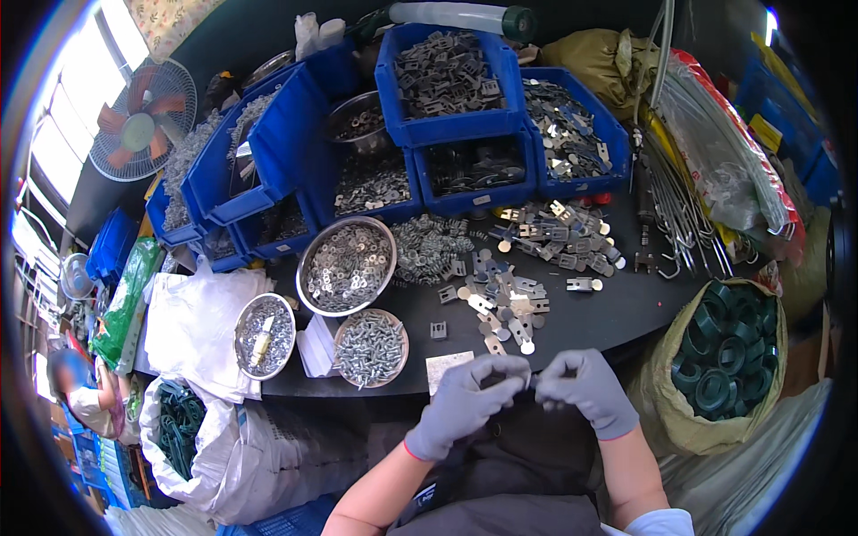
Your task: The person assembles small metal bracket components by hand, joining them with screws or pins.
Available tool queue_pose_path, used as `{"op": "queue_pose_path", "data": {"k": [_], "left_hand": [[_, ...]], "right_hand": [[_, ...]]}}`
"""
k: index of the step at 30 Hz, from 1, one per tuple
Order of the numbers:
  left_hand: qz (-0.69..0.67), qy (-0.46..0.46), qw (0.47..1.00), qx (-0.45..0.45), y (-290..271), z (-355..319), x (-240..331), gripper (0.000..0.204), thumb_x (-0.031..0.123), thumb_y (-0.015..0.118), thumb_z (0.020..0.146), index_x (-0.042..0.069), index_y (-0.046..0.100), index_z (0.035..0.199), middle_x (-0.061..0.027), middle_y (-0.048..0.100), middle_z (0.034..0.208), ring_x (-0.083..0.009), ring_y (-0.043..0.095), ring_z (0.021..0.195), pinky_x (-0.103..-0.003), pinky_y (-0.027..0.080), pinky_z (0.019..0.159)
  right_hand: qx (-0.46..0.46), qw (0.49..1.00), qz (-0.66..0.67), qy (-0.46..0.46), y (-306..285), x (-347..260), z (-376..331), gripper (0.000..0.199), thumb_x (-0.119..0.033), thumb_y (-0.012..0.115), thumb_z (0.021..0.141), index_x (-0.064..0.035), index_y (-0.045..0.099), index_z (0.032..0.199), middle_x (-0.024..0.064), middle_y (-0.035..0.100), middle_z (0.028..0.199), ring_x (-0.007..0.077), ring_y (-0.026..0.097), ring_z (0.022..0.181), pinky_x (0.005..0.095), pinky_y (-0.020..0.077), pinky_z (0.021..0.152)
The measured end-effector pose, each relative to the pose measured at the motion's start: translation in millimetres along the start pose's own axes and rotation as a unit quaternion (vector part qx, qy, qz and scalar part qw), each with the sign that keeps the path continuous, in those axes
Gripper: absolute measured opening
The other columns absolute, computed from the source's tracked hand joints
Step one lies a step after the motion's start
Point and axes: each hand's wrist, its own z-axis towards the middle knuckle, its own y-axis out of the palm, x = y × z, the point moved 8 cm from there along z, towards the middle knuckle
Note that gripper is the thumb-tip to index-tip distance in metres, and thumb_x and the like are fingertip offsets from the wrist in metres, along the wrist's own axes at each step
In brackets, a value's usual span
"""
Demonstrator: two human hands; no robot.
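In front of my body, at the table's near edge, my left hand [471,404] and my right hand [587,391] meet in grey gloves. Their fingertips are pinched close together. A small pale piece seems to show between them, too small to make out. Just beyond my fingers lies a loose heap of metal clips with round discs [511,305]. A single bracket [438,330] rests left of that heap, and a small light square [450,364] lies by my left hand. More metal clips [559,234] are piled farther back.
Coil springs [435,246] lie beside a steel bowl of washers [390,234]. Screws [370,348] fill a round bowl nearer me. Blue bins [460,132] of metal parts line the back. A sack [657,393] of green rings stands right; a white sack [259,456] stands left.
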Motion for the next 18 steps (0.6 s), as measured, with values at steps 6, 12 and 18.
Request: {"op": "queue_pose_path", "data": {"k": [6,12,18], "left_hand": [[0.616,0.101,0.753,0.209,-40,29,36,0.055,0.03,0.067,0.081,0.004,0.046,0.125,-0.0141,0.058,0.11,-0.03,0.066,0.087,-0.04,0.053,0.07],[0.735,-0.03,0.657,0.165,-62,52,12,0.024,0.018,0.062,0.082,0.006,0.056,0.101,-0.0155,0.058,0.101,-0.03,0.066,0.087,-0.038,0.053,0.069],[0.661,0.059,0.707,0.244,-71,44,22,0.021,0.014,0.058,0.083,0.009,0.061,0.104,-0.0128,0.061,0.097,-0.0314,0.065,0.087,-0.04,0.052,0.071]], "right_hand": [[0.289,0.946,-0.034,-0.141,-94,-23,50,0.017,-0.017,0.066,0.083,0.0004,0.065,0.081,0.0075,0.067,0.071,0.0081,0.06,0.056,0.0229,0.0444,0.051],[0.462,0.726,-0.408,-0.306,-93,-58,37,0.017,-0.014,0.064,0.081,-0.0072,0.068,0.096,0.0108,0.066,0.085,0.0278,0.064,0.08,0.038,0.0499,0.073],[0.164,0.792,-0.488,-0.329,12,-35,43,0.016,-0.02,0.065,0.078,-0.0132,0.068,0.093,0.0077,0.062,0.082,0.0272,0.063,0.076,0.0401,0.0496,0.067]]}}
